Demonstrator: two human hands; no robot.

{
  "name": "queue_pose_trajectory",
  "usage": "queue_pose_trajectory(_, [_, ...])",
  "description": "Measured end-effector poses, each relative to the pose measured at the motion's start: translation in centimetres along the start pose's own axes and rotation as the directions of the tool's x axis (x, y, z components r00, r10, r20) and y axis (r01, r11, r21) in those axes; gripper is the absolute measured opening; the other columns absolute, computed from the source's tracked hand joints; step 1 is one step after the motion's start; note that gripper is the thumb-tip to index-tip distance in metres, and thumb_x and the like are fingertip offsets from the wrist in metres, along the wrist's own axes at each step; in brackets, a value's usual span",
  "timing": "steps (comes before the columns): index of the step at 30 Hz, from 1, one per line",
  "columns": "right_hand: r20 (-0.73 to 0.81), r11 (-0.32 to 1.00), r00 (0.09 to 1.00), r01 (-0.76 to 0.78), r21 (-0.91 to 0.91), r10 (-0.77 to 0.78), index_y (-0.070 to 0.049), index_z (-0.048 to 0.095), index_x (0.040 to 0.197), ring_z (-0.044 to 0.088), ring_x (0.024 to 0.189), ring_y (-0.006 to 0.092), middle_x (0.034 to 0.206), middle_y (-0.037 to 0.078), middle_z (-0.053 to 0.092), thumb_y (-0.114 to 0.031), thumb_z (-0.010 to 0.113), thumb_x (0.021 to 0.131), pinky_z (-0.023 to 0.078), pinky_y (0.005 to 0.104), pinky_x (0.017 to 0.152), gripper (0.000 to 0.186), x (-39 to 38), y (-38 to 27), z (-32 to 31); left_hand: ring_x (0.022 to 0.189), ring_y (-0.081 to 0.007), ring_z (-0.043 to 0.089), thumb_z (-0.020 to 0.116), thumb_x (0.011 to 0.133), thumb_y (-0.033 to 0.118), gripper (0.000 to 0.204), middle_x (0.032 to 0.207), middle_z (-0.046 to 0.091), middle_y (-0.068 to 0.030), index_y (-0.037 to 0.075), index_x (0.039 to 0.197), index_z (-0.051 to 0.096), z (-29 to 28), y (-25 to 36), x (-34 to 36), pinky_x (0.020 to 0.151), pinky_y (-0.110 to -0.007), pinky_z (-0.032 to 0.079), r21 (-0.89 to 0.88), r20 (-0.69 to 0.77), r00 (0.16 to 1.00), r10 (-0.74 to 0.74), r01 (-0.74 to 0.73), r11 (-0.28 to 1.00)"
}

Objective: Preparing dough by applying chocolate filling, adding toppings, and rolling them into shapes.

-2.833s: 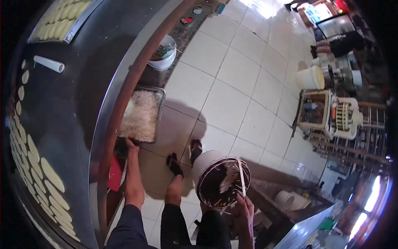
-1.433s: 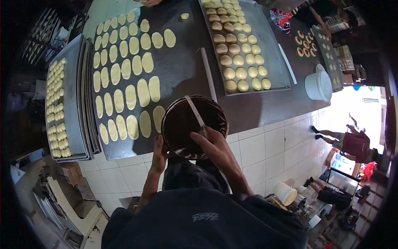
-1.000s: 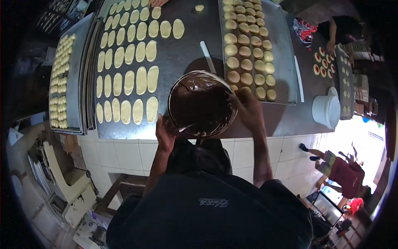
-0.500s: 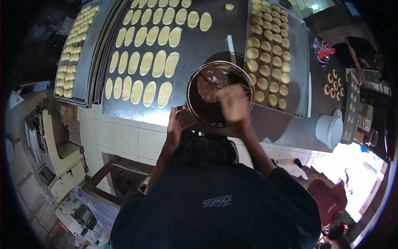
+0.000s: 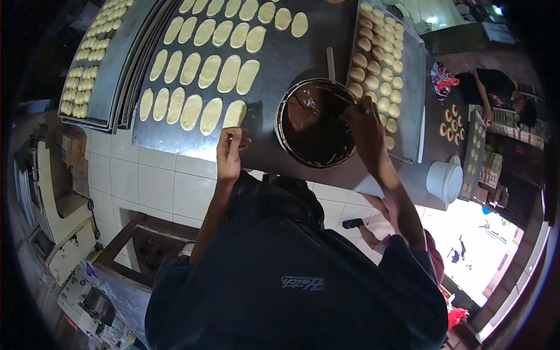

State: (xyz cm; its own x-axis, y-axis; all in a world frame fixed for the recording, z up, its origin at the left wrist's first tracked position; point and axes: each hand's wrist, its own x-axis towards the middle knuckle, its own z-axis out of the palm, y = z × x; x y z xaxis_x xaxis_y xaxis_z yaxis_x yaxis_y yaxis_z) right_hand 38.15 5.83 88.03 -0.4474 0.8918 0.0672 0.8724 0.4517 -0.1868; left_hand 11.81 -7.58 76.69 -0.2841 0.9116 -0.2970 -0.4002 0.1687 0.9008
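Head view: the left hand (image 5: 229, 155) swings away from the bucket (image 5: 287, 146) to the near row's end dough oval (image 5: 235, 112), fingers loosely curled, any hold unclear; seemingly it's freed for dough. Brown paste (image 5: 304, 112) sits in that bucket, just right. Right hand (image 5: 367, 119) meets its right rim, grip too dark to tell. Pale lettering (image 5: 302, 283) marks the dark shirt (image 5: 280, 251).

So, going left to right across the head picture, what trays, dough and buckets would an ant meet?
Metal tray with dough rolls, flat dough ovals, round bucket with brown stuff, second tray with round buns, white bucket.
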Motion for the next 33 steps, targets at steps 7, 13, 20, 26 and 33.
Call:
queue_pose_trajectory(7, [0.055,0.945,0.997,-0.060,0.322,0.045,-0.004,0.061,0.095,0.055,0.079,0.0293,0.097,0.010,0.052,-0.015,0.056,0.087,0.045,0.0401,0.068,0.015,0.4,2.1,1.0,0.077,-0.0150,0.056,0.060,0.092,0.015,0.019,0.094,0.060,-0.0061,0.004,0.107,0.057,3.7,1.7,1.2,0.070,-0.027,0.045,0.300,0.026,0.992,0.124,-0.126,0.945])
queue_pose_trajectory(13, [-0.040,0.887,0.998,-0.022,0.461,0.045,-0.005,0.061,0.097,0.057,0.074,0.0294,0.093,0.010,0.055,-0.017,0.056,0.087,0.046,0.0407,0.064,0.017,-0.7,0.4,-2.7,0.074,-0.0183,0.055,0.067,0.085,0.011,0.022,0.090,0.060,-0.0064,0.004,0.104,0.062,6.8,4.5,2.7,0.066,-0.029,0.045,0.614,0.106,0.913,0.393,-0.371,0.697])
queue_pose_trajectory(20, [0.053,0.986,0.991,-0.115,-0.123,0.122,-0.005,0.061,0.095,0.059,0.068,0.0282,0.084,0.010,0.060,-0.020,0.055,0.087,0.047,0.0384,0.059,0.018,-2.5,3.5,0.0,0.074,-0.0187,0.056,0.067,0.086,0.012,0.015,0.090,0.064,-0.0069,0.004,0.098,0.066,8.4,5.1,3.9,0.066,-0.028,0.044,0.766,0.188,0.889,0.419,-0.399,0.504])
queue_pose_trajectory(26, [0.375,0.977,0.903,-0.188,-0.096,0.211,-0.008,0.061,0.093,0.059,0.068,0.0308,0.085,0.011,0.062,-0.020,0.053,0.088,0.047,0.0397,0.059,0.016,-3.6,3.4,-4.3,0.076,-0.0211,0.057,0.066,0.083,0.008,0.012,0.089,0.066,-0.0055,0.004,0.094,0.068,11.4,5.5,6.4,0.068,-0.029,0.046,0.675,0.458,0.742,0.490,-0.649,0.352])
queue_pose_trajectory(33, [0.011,0.994,1.000,0.008,-0.109,-0.007,-0.010,0.061,0.095,0.059,0.061,0.0360,0.077,0.012,0.064,-0.021,0.050,0.089,0.045,0.0444,0.055,0.017,-5.7,2.4,-1.5,0.084,-0.0212,0.058,0.066,0.084,0.022,0.018,0.100,0.065,-0.0022,0.015,0.100,0.070,20.0,2.6,12.5,0.076,-0.034,0.047,0.537,0.811,0.488,0.322,-0.839,-0.083])
